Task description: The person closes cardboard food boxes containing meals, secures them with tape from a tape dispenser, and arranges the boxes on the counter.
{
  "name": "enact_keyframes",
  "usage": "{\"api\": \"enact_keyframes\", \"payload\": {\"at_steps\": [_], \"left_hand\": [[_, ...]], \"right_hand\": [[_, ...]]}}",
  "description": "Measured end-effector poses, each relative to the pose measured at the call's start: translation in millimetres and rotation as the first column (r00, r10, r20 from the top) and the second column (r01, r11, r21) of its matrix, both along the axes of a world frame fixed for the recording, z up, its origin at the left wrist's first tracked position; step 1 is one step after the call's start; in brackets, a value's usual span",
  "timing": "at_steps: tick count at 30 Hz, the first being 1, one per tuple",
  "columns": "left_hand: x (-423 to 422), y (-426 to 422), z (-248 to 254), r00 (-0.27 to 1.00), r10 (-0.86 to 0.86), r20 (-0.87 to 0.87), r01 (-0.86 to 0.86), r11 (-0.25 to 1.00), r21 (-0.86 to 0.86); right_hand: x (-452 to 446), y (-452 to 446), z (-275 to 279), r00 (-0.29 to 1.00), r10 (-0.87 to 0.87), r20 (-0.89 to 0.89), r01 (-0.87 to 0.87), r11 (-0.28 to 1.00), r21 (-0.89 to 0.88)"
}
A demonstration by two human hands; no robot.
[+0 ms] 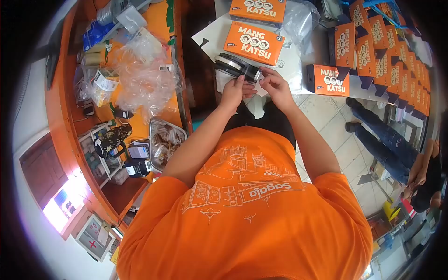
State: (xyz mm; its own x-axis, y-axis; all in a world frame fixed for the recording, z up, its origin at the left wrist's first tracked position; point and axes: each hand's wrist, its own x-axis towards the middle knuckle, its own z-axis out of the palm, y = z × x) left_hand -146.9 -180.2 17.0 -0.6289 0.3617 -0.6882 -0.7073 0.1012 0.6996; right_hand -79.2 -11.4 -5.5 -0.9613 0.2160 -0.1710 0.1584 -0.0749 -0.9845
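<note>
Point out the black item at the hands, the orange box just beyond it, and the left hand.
Black item (236, 66): head view, near the middle of its body.
Orange box (253, 43): head view, middle of its printed face.
Left hand (235, 93): head view, middle of the hand.

Black object (231, 67) — underside hidden; upper orange box (258, 11) — cut off above.

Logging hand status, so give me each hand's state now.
Left hand: closed, holding the black-and-silver object.
Right hand: fingers curled at the object's end; grip cannot be told.
</note>
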Motion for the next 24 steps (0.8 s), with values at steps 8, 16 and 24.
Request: {"api": "enact_keyframes", "payload": {"at_steps": [8, 16, 24], "left_hand": [[-0.5, -2.0, -4.2, 1.0, -0.023, 0.02, 0.025, 0.996, -0.088], [-17.3, -29.2, 25.4, 0.952, -0.296, 0.071, 0.304, 0.911, -0.279], [-112.4, -17.8, 120.9, 0.297, -0.806, -0.512, 0.021, 0.541, -0.84]], "right_hand": [[-4.5, 7.1, 7.5, 0.984, 0.124, -0.129, -0.064, 0.916, 0.396], [-2.2, 14.1, 21.4, 0.983, 0.04, -0.177, 0.028, 0.931, 0.365], [-17.0, 22.3, 38.8, 0.871, -0.21, 0.444, 0.475, 0.592, -0.651]]}}
